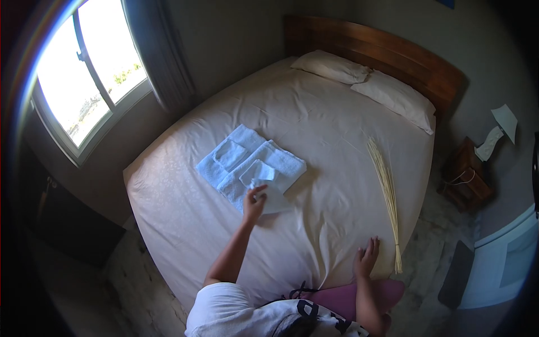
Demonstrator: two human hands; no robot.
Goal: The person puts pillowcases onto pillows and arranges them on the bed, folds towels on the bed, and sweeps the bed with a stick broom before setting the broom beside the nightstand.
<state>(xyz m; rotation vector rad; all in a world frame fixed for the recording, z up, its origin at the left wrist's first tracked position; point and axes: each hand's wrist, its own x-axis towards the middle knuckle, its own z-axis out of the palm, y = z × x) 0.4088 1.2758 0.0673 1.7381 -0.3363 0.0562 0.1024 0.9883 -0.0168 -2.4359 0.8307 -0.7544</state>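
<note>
My left hand (254,206) is closed around the top of a pale, translucent thing that looks like a spray bottle (274,200); its outline is faint against the sheet. Beneath and behind it, light blue towels (233,154) lie folded on the bed (331,191), with smaller folded cloths on top (258,171). My right hand (368,258) rests on the sheet near the front edge, fingers spread and holding nothing. To its right lies a long bundle of thin straw-coloured sticks (387,196), tied near its lower end.
Two pillows (393,98) lie against the wooden headboard (370,45). A small wooden nightstand (466,174) with a white lamp (490,142) stands at the right. The window (92,73) and a dark curtain (157,50) are at the left. A dark mat (456,272) lies at the lower right.
</note>
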